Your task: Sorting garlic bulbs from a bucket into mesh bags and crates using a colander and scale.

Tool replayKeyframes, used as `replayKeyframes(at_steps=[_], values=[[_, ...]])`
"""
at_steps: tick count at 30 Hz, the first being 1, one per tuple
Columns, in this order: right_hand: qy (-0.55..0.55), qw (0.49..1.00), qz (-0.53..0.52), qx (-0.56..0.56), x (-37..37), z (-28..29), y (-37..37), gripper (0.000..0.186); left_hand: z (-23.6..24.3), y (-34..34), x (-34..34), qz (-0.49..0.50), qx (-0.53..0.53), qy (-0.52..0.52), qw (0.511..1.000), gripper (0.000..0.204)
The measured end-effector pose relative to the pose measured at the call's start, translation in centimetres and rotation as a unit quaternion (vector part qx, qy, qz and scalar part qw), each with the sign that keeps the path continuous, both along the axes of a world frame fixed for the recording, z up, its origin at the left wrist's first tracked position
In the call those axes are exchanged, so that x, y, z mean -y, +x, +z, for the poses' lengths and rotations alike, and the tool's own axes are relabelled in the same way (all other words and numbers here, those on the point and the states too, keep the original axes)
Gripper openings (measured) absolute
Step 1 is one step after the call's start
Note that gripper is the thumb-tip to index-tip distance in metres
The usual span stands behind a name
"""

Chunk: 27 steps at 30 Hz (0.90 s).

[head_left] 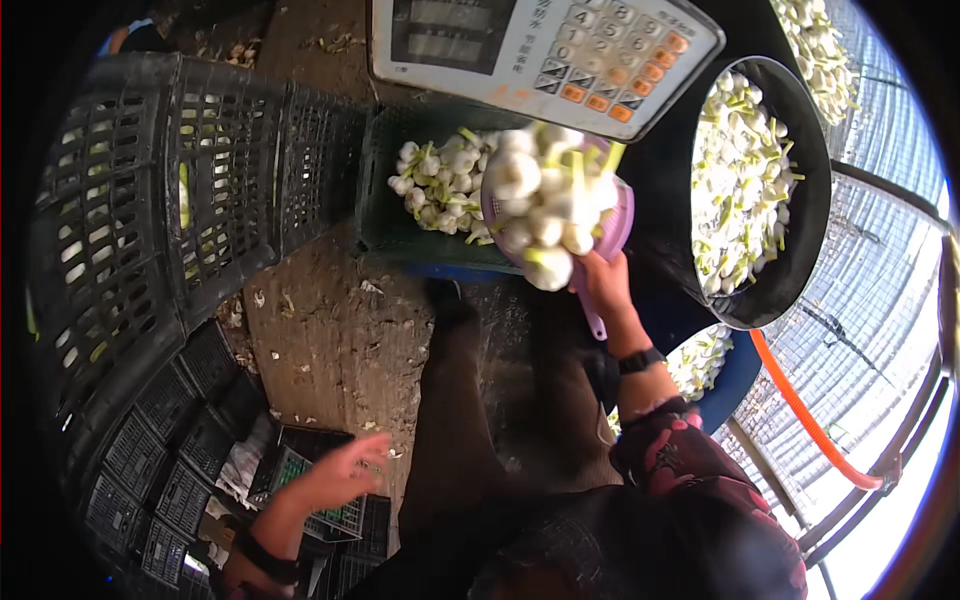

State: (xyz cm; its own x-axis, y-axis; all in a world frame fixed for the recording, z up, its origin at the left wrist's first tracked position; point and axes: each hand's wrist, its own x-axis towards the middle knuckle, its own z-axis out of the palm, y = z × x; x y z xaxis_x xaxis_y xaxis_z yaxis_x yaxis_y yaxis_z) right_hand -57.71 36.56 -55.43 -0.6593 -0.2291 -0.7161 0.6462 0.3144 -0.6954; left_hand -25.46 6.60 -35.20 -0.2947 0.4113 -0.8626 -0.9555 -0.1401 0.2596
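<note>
My right hand [606, 285] is closed around the handle of a pink plastic strainer scoop [617, 222]. White garlic bulbs [552, 205] with short green stems are heaped in the scoop. It hangs over the right side of a dark green crate [385, 240], where more garlic [445, 185] lies. Just beyond, a weighing scale's keypad and display panel [530, 100] overhangs the crate and hides part of it. Down at the lower left, my left hand [340, 474] is held out with fingers apart and nothing in it, slightly blurred.
A large black tub [815, 240] of garlic stands at the right, with a blue tub [735, 385] below it. Tall black slatted crates [225, 160] line the left, above stacked black crates [135, 450]. An orange hose [800, 410] curves at the right. Scraps litter the brown floor [320, 350].
</note>
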Motion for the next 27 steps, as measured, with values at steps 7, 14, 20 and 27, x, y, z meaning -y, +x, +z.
replayKeyframes(at_steps=[7,14,20,27], values=[[0.359,0.785,0.289,-0.415,6.6,-4.8,0.3,0.082,-11.3,-6.8,-4.0,0.126,-0.163,-0.107,0.973,0.065],[0.31,0.842,0.144,-0.418,-0.6,1.7,-3.2,0.071,-16.0,-18.0,-10.6,0.082,-0.285,-0.271,0.916,0.055],[0.079,0.982,-0.165,-0.053,-16.4,13.0,-8.1,0.045,-14.7,-29.4,-18.1,0.079,-0.337,-0.254,0.903,0.052],[0.632,0.768,0.048,-0.093,-32.3,9.5,-19.8,0.069,-15.6,-42.3,-26.5,0.12,-0.369,-0.357,0.85,0.07]])
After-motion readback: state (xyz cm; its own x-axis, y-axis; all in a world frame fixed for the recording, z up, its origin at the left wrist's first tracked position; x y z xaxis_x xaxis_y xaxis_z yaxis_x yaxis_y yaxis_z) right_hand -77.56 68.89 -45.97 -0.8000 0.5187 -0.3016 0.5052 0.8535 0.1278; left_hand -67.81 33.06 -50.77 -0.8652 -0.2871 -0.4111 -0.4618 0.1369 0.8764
